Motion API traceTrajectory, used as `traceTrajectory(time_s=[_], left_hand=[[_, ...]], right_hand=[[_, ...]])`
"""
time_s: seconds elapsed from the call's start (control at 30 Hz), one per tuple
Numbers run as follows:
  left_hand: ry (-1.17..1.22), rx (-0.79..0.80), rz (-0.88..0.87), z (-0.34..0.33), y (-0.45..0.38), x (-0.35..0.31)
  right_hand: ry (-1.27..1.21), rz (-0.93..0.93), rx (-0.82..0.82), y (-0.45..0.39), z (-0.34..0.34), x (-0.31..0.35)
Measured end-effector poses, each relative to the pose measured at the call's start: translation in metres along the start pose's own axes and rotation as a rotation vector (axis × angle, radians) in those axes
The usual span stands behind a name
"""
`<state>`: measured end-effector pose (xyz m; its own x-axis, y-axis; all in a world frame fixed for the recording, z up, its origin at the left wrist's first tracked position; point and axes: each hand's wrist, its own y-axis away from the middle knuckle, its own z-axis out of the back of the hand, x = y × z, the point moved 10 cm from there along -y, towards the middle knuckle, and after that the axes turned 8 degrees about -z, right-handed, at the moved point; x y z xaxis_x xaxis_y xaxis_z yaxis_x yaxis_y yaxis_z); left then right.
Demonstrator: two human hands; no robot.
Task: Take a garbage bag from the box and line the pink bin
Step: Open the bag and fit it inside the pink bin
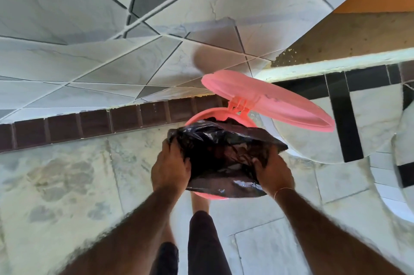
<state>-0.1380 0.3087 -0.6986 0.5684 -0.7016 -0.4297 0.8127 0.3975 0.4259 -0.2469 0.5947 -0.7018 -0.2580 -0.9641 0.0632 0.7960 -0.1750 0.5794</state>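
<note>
The pink bin (197, 117) stands on the floor in front of me, its round lid (268, 102) swung up and open on the hinge at the far side. A black garbage bag (224, 149) is spread over the bin's mouth and hides most of the rim. My left hand (170, 169) grips the bag's left edge. My right hand (273, 171) grips the bag's right edge. Only slivers of pink rim show at the far left and under the near edge of the bag. The bag box is not in view.
The tiled wall with a dark brick-coloured skirting (89, 122) runs behind the bin. A white ledge with black tiles (336, 77) and a curved white fixture (403, 162) lie to the right. My legs (201, 241) stand just below the bin.
</note>
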Motion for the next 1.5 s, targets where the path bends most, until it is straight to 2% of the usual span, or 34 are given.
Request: traceTrajectory(time_s=[0.1,0.17,0.23,0.3,0.33,0.43,0.47,0.53,0.6,0.7,0.8,0.87,1.07,1.17,1.27,1.4,1.5], left_hand=[[0.059,-0.036,0.105,0.001,-0.008,0.009],[0.083,-0.026,0.156,0.002,-0.011,0.011],[-0.030,0.015,0.018,-0.002,-0.010,-0.001],[-0.105,0.033,-0.085,-0.007,-0.005,-0.012],[-0.109,0.038,-0.083,-0.009,-0.002,-0.012],[-0.116,0.036,-0.067,-0.013,0.004,-0.006],[-0.118,0.039,-0.071,-0.013,0.005,-0.006],[-0.105,0.026,-0.060,-0.011,0.002,-0.006],[-0.115,-0.001,-0.087,-0.006,-0.003,-0.010],[-0.201,-0.002,-0.226,-0.006,-0.005,-0.019],[-0.303,0.048,-0.362,-0.017,0.008,-0.016],[-0.338,0.086,-0.382,-0.026,0.019,-0.008],[-0.263,0.085,-0.337,-0.029,0.022,0.001],[-0.122,0.053,-0.286,-0.017,0.007,0.002],[0.069,0.004,-0.186,-0.005,-0.014,0.009],[0.151,-0.019,-0.044,-0.002,-0.030,0.022],[0.062,-0.037,-0.005,0.004,-0.028,0.033]], right_hand=[[-0.129,-0.177,-0.025,-0.016,0.003,-0.027],[-0.058,-0.211,0.017,-0.021,-0.002,-0.040],[0.129,-0.204,0.035,-0.016,-0.005,-0.048],[0.248,-0.140,-0.080,-0.008,0.004,-0.044],[0.240,-0.088,-0.182,-0.004,0.014,-0.038],[0.183,0.212,-0.454,0.022,0.038,0.011],[0.199,0.341,-0.430,0.030,0.030,0.033],[0.265,0.542,-0.235,0.044,-0.007,0.069],[0.303,0.597,-0.068,0.049,-0.041,0.083],[0.170,0.477,-0.012,0.031,-0.044,0.087],[-0.031,0.332,-0.077,0.013,-0.019,0.082],[-0.147,0.271,-0.108,0.006,-0.005,0.076],[-0.175,0.254,-0.201,-0.023,0.021,0.077],[-0.103,0.248,-0.277,-0.031,0.026,0.083],[-0.041,0.157,-0.308,-0.040,0.025,0.075],[-0.189,0.122,-0.234,-0.047,0.015,0.063],[-0.243,0.113,-0.163,-0.042,0.007,0.058]])
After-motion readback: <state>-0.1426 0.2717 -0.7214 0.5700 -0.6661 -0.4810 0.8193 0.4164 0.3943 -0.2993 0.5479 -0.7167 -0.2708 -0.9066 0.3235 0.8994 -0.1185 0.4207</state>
